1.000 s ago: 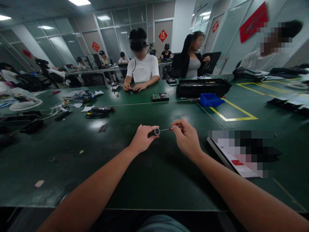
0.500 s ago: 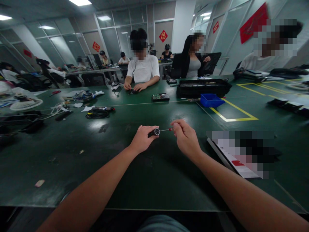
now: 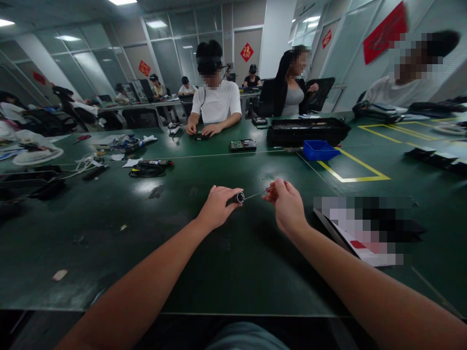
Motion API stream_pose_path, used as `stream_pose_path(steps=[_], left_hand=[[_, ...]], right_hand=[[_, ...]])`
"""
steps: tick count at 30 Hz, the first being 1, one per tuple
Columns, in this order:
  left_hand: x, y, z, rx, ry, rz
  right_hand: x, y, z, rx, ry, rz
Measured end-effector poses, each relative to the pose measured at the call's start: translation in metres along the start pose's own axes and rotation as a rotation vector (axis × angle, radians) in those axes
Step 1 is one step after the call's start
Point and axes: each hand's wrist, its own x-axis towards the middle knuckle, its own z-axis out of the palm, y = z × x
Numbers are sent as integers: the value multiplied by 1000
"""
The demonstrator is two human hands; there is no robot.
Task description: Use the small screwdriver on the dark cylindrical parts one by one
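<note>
My left hand (image 3: 215,206) is closed around a short black cylinder (image 3: 240,197) whose round, silver-rimmed end faces right and toward me. My right hand (image 3: 288,204) pinches the red handle of a thin screwdriver (image 3: 255,194). Its slim metal shaft slants down to the left, with the tip at or very near the cylinder's end; I cannot tell whether they touch. Most of the handle is covered by my fingers. Both hands are above the green table (image 3: 219,272).
Right of my right arm lies a white booklet (image 3: 350,238), partly blurred. Farther back are a blue bin (image 3: 319,150), a long black tray (image 3: 308,130) and a hard drive (image 3: 242,145). A coiled black cable (image 3: 148,168) lies left. A co-worker (image 3: 217,102) sits opposite.
My right hand has moved slightly right and turned, so the screwdriver now tilts more, its handle end higher. My left hand and the cylinder have barely shifted.
</note>
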Motion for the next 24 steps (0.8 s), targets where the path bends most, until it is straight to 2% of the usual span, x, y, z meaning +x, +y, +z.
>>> stream_pose_path(steps=[2, 14, 24], left_hand=[[0, 0, 0, 7, -26, -26], [-1, 4, 0, 34, -24, -89], [-1, -2, 5, 59, -57, -63]], right_hand=[[-1, -1, -1, -84, 24, -71], [-14, -10, -1, -408, -56, -371], [-18, -16, 1, -620, -114, -492]])
